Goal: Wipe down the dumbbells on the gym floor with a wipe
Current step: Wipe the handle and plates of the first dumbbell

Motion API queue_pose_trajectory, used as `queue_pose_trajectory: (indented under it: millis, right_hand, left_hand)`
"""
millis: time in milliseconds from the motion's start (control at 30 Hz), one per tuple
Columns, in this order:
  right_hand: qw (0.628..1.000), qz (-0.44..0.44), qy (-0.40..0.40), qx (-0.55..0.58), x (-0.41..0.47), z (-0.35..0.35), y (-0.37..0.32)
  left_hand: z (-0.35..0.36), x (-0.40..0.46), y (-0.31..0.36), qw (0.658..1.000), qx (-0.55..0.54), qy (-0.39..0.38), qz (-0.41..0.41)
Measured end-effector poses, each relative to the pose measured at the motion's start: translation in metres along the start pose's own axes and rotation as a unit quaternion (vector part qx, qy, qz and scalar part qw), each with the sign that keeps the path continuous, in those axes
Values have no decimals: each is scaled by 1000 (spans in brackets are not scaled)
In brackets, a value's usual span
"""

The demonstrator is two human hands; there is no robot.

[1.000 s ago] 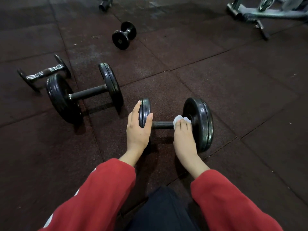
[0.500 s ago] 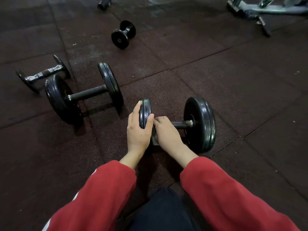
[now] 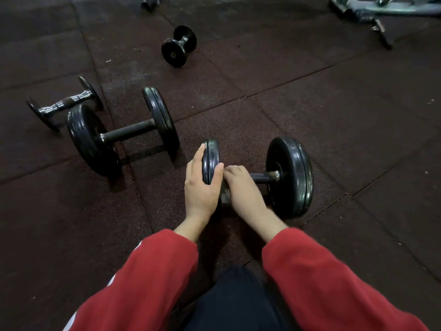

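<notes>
Near dumbbell [image 3: 288, 176] lying on the dark rubber floor [image 3: 346, 130]; left hand [image 3: 201, 185] clasps its left plate — fingers on the outer face, thumb on the inner. Right hand [image 3: 243, 187] curls over the handle just beside that plate; the wipe is hidden. Left and farther — a second dumbbell [image 3: 124, 133], a chrome-handled dumbbell [image 3: 64, 103], and a small dumbbell [image 3: 179, 46]. Red sleeves [image 3: 334, 283] fill the near edge.

Wipe hidden under right hand [image 3: 241, 187]; machine frame [image 3: 381, 8] cut off by top edge.
</notes>
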State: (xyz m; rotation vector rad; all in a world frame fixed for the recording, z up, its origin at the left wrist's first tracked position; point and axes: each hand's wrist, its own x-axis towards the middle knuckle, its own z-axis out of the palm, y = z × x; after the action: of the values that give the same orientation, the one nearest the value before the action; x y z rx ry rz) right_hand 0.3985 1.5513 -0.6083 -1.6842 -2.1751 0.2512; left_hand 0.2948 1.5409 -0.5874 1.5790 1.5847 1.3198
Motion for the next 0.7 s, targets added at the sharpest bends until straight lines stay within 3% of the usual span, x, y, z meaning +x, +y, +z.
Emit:
queue_pose_trajectory:
  millis: [67, 200, 467, 600, 700]
  right_hand:
    - [998, -20, 64, -13, -19, 14, -1]
    - [994, -76, 41, -62, -39, 20, 10]
    - [997, 7, 77, -28, -56, 8, 26]
    - [998, -31, 10, -55, -31, 5, 8]
    - [995, -12, -28, -100, -24, -3, 3]
  left_hand:
    - [0, 0, 0, 1000, -3, 1, 1]
    - [1, 0, 0, 1000, -2, 0, -1]
    - [2, 1, 2, 1000, 4, 4, -11]
    - [1, 0, 1, 1000, -2, 4, -2]
    - [2, 0, 0, 1000, 0, -1, -9]
